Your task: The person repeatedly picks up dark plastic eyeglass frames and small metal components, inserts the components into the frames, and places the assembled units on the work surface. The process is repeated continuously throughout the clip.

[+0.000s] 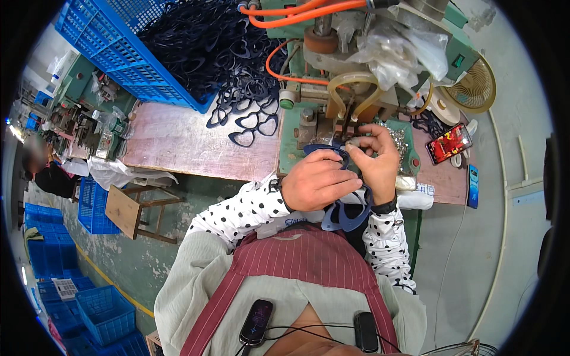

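Note:
My left hand (319,183) is closed round a dark blue heart-shaped glasses frame (324,146), at the work point of a green bench press (290,142). More dark blue heart-shaped frames (347,224) hang below my hands, against the apron; what holds them is hidden. My right hand (381,159) has thumb and forefinger pinched close to the press's tooling, beside the glasses frame. Whatever sits between those fingertips is too small to name.
A blue plastic crate (127,65) spills a heap of heart-shaped frames (249,98) onto the table (196,145). Small shiny parts (399,137) lie right of the press, near a phone (449,143) and a fan (475,83). A wooden stool (126,215) stands left. Another person (54,178) sits far left.

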Demonstrator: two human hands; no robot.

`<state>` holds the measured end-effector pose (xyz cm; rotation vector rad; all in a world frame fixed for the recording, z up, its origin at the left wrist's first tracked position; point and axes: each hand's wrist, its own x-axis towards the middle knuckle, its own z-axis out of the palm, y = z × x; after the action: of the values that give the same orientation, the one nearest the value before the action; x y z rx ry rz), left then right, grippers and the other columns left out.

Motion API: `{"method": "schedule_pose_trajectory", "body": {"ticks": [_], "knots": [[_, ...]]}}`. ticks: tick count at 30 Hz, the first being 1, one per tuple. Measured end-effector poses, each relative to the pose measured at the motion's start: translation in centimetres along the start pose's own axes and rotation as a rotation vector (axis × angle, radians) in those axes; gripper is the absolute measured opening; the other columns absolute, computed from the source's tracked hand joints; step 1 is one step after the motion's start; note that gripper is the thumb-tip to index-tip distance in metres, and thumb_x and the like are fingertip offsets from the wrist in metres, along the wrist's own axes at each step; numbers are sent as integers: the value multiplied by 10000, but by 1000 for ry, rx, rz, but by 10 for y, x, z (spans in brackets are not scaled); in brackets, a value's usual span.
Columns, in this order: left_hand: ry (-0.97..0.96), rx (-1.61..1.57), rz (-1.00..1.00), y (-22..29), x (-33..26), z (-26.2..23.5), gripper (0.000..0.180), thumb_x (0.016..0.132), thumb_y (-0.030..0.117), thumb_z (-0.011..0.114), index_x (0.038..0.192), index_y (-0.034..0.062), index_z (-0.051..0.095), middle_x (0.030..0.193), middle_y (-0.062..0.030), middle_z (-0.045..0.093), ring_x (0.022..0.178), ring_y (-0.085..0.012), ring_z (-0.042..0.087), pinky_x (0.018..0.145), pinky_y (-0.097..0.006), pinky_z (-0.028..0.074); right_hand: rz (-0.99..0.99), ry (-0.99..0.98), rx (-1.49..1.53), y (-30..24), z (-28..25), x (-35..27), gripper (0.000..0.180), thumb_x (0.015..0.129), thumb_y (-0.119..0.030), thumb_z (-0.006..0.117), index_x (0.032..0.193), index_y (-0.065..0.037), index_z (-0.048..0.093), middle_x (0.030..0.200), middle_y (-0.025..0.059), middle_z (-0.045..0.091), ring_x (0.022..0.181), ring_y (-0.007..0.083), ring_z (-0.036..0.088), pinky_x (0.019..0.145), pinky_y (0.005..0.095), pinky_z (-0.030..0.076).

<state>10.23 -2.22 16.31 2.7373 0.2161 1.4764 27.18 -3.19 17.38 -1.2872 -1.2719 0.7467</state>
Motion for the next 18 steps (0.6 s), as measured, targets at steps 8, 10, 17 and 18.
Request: {"method": "schedule_pose_trajectory", "body": {"ticks": [8,10,17,18], "knots": [[-45,-77,180,6,-1,-10,318,772,115,681,1084,52,659,1017,-83,680,847,-221,649,867,-404,471,-13,44,197,1,15,10,439,737,-19,730,1115,21,510,800,65,667,652,61,519,601,216,419],[-46,-129,181,1,3,-6,317,780,109,675,1092,53,656,1024,-82,679,854,-231,652,879,-409,471,-13,54,230,1,13,8,439,742,-16,725,1124,22,511,801,64,671,665,73,543,631,220,439],[-181,-281,208,-25,1,10,416,749,65,621,1163,28,616,1075,-90,621,969,-246,573,915,-421,457,29,427,-651,119,-81,31,347,766,-95,728,1098,-85,627,881,91,712,773,232,682,686,334,509],[-180,-282,205,-23,0,10,440,729,46,623,1168,16,609,1101,-98,620,954,-255,572,905,-423,461,115,367,-595,144,-100,27,314,774,-124,731,1069,-67,642,878,106,709,765,241,681,675,340,508]]}}
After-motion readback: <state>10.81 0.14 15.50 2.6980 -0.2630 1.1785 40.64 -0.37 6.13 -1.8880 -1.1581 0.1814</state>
